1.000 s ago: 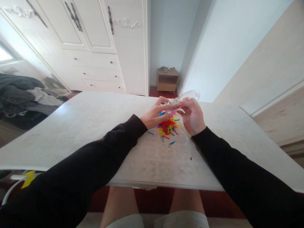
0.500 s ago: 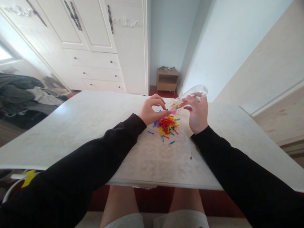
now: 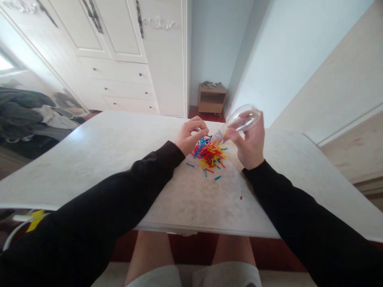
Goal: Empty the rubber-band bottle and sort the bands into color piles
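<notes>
My right hand (image 3: 251, 141) is wrapped round a clear plastic bottle (image 3: 245, 115), tilted with its narrow end low and to the left. Some coloured pieces show inside that narrow end, close over a pile of small coloured strips (image 3: 212, 154) on the table. Red, yellow, blue and pink strips make up the pile; they look like little elastic bands. At the pile's left edge is my left hand (image 3: 191, 135), thumb and forefinger drawn together. A small dark bit shows by its fingertips, too small to name.
The pale table (image 3: 119, 159) spreads wide on both sides. Loose blue strips (image 3: 217, 177) and a small brown speck (image 3: 241, 195) lie nearer its front edge. Beyond stand a white wardrobe (image 3: 167, 59) and a small wooden cabinet (image 3: 212, 105). Dark clothes (image 3: 24, 115) are heaped at left.
The bottle's narrow end has dipped toward the pile and swung slightly away from my left fingertips. Coloured pieces inside now sit nearer its mouth. My left hand has barely moved.
</notes>
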Demonstrator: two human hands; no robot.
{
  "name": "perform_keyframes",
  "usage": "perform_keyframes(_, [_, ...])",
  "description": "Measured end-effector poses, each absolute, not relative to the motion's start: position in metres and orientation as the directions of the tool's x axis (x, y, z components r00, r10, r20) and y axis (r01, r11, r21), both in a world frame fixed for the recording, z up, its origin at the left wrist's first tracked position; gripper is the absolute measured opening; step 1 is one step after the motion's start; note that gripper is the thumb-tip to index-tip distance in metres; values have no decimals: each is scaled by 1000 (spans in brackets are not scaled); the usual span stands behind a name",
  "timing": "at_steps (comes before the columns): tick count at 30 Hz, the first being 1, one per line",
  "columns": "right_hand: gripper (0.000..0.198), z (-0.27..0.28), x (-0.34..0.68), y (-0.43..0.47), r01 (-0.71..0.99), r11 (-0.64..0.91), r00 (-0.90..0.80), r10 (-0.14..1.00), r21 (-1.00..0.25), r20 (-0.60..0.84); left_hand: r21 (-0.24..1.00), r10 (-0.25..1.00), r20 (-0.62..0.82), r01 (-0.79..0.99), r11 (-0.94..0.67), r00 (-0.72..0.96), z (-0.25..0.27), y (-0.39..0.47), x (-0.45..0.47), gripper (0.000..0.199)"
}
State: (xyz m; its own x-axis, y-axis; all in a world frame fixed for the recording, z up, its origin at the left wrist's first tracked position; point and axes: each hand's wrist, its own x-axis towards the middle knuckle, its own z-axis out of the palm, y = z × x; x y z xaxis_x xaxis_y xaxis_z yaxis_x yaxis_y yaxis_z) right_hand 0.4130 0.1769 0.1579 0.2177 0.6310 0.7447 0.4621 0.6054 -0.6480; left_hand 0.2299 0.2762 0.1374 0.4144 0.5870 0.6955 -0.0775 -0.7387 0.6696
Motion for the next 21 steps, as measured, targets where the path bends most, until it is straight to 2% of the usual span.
perform_keyframes(6, [51,153,414,182,424,599,269,633,-679,726,671,583,690,-80,-737,429,136,276,229,21])
perform_keyframes(9, [51,151,417,188,350,592,365,628,-726,687,667,574,697,-93,-740,430,136,275,229,20])
perform_keyframes(13, [49,151,418,195,149,511,504,697,-847,509,647,534,701,-107,-755,473,138,273,227,21])
perform_keyframes(17, [53,155,412,194,-51,393,526,792,-918,310,626,479,679,-98,-773,556,138,273,226,25])
perform_keyframes(21, [58,159,406,188,-115,354,477,840,-928,261,602,415,646,-94,-793,640,135,271,227,45])
